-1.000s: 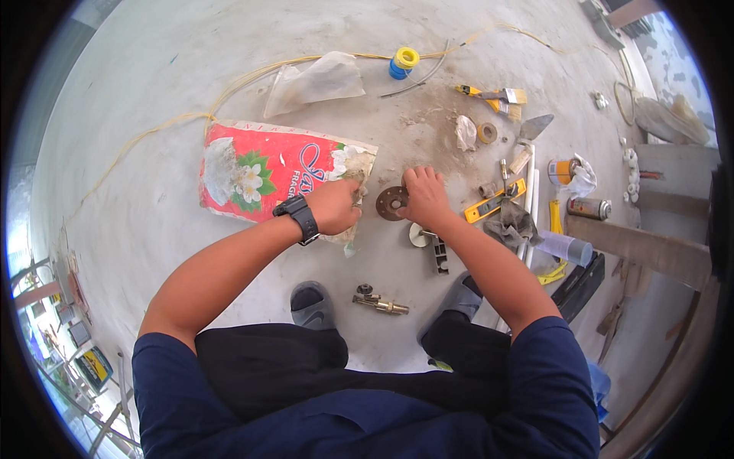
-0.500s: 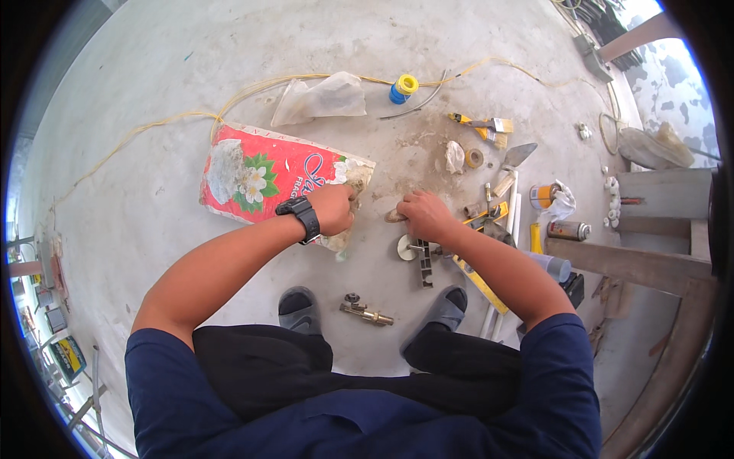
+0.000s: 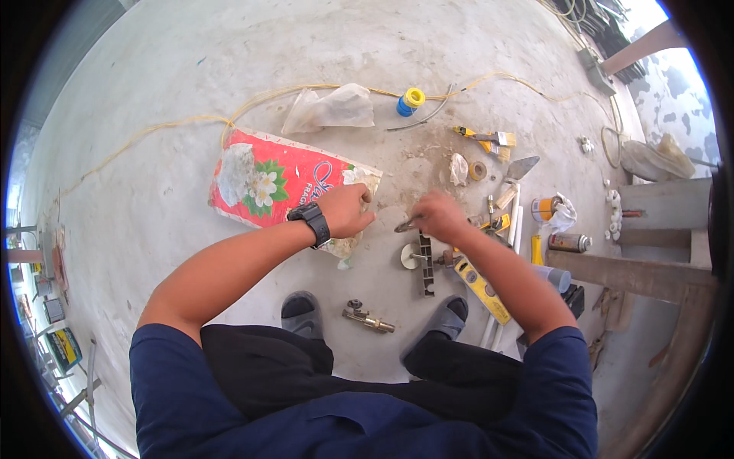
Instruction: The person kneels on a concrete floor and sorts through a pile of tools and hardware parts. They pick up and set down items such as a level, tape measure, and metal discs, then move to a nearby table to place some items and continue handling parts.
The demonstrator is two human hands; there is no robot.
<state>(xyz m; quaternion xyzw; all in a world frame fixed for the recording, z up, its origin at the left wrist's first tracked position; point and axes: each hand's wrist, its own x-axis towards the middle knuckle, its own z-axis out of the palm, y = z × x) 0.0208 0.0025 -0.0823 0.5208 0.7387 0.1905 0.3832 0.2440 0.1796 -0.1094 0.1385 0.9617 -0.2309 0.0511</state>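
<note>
Fingers of the right hand [image 3: 442, 216] grasp a thin dark piece [image 3: 407, 225], held tilted to the right of the red sack [image 3: 297, 182] and near the white disc [image 3: 410, 256]. A firm grip by its edge, clear of that disc, should keep it steady. The left hand [image 3: 346, 210] curls over the sack's right end; I cannot tell whether its grip holds anything.

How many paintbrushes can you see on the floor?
2: the upper paintbrush and, close against it, the lower paintbrush, both beyond the right hand. Others could be hidden.
</note>
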